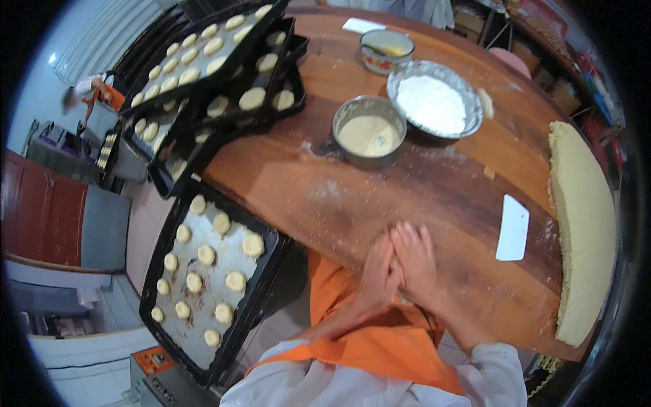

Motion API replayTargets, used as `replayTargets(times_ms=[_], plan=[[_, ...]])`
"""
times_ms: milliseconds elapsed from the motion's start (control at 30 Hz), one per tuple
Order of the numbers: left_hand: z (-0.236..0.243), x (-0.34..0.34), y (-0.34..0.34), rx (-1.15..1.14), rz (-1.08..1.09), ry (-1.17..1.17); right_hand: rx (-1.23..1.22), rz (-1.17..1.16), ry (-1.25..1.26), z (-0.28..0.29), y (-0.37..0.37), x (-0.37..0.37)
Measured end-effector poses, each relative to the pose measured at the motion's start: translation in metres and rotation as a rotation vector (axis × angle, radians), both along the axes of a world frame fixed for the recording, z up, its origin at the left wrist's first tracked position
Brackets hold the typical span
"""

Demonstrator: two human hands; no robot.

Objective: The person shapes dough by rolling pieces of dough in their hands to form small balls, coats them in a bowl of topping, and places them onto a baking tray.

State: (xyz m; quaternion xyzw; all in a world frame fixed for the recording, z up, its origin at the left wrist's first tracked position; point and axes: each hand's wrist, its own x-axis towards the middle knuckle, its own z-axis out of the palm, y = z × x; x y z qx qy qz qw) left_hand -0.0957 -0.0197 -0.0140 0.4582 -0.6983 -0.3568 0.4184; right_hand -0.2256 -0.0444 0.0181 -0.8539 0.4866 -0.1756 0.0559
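My left hand (380, 270) and my right hand (415, 263) are pressed together palm to palm, low over the near edge of the wooden table. Their fingers point away from me and lie close together. Whatever is between the palms is mostly hidden, and I cannot make it out. Beyond the hands stands a metal bowl (369, 162) of pale, thick batter or cream. A white plastic scraper (513, 228) lies flat to their right. To their left, a black baking tray (276, 243) holds several small pale dough rounds on a grey liner, spaced apart.
Black trays (239, 60) of dough pieces are stacked crookedly at the far left. A wide basin (477, 112) of white flour and a flowered enamel mug (380, 64) stand at the back. Along the right edge lies a long dough slab (584, 230). Another person (103, 93) stands far left.
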Motion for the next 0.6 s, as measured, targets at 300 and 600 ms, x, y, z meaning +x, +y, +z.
replayTargets(times_ms=[300, 600], plan=[[0.038, 0.052, -0.016, -0.174, 0.396, 0.194, 0.138, -0.025, -0.046, 0.019, -0.112, 0.071], [0.002, 0.066, 0.035, -0.041, 0.346, 0.154, -0.018, 0.342, 0.094, 0.014, 0.045, -0.005]])
